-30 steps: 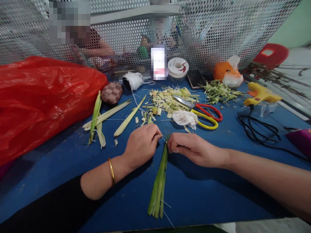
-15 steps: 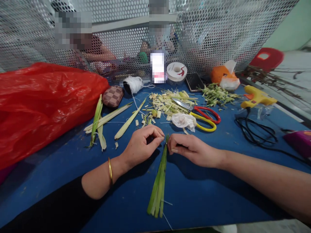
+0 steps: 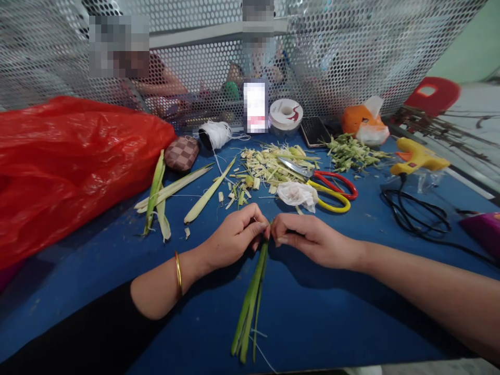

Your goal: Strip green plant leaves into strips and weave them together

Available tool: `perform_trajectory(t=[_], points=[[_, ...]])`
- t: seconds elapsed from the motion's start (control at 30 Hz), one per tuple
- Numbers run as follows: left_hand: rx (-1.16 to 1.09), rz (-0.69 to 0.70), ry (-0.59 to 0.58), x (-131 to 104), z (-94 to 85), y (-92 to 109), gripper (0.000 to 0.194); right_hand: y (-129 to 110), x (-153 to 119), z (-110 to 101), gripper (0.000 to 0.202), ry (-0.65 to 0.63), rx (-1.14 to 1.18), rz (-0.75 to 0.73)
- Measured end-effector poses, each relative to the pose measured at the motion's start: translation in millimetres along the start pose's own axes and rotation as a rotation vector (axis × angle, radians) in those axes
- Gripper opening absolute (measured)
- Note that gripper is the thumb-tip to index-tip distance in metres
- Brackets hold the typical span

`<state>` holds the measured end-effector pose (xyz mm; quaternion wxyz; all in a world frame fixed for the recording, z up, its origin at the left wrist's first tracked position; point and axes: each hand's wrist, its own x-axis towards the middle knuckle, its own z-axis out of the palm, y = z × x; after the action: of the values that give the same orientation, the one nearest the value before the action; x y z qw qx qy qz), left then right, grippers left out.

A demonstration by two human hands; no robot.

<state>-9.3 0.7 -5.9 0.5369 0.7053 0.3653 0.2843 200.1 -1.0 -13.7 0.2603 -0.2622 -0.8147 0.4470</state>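
A bundle of green leaf strips lies lengthwise on the blue table, its narrow end up between my hands and its lower ends fanned out. Closed in a pinch, my left hand grips that narrow end. My right hand touches the same end from the right, fingers curled and pressed together; what they pinch is hidden. A thin white string trails from the bundle's lower part. Beyond my hands lie scissors with one red and one yellow handle, beside a crumpled white tissue.
Pale leaf scraps and green trimmings are heaped behind. Loose leaves lie left, near a red plastic bag. White string, a ribbon spool and a yellow glue gun with black cord stand around. People sit behind the perforated screen.
My left hand has moved slightly right, onto the bundle's narrow end, closing the gap to my right hand. The bundle has turned, its lower ends shifting left and towards me.
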Motion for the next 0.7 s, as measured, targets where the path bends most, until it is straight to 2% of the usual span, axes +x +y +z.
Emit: perform_trajectory(t=[0.2,0.33,0.43,0.53,0.6,0.7], points=[[0.14,0.004,0.015,-0.4,-1.2,-3.6,0.017,0.1,-0.2,0.7,0.019,-0.038,-0.043,-0.006],[0.079,-0.008,0.012,1.0,-2.1,-3.5,0.015,2.2,-0.1,1.5,0.017,-0.018,-0.034,-0.016],[-0.068,-0.06,0.03,1.9,-2.2,-1.1,0.014,2.5,1.5,2.2,0.014,0.073,-0.047,-0.066],[-0.157,-0.134,0.075,2.0,-1.2,1.3,0.015,1.6,3.4,3.5,0.015,0.22,-0.093,-0.119],[-0.169,-0.155,0.091,1.9,0.5,1.0,0.015,0.9,4.2,5.2,0.018,0.301,-0.101,-0.068],[-0.196,-0.152,0.1,2.4,3.9,-2.0,0.016,0.6,5.3,9.8,0.02,0.312,0.015,0.1]])
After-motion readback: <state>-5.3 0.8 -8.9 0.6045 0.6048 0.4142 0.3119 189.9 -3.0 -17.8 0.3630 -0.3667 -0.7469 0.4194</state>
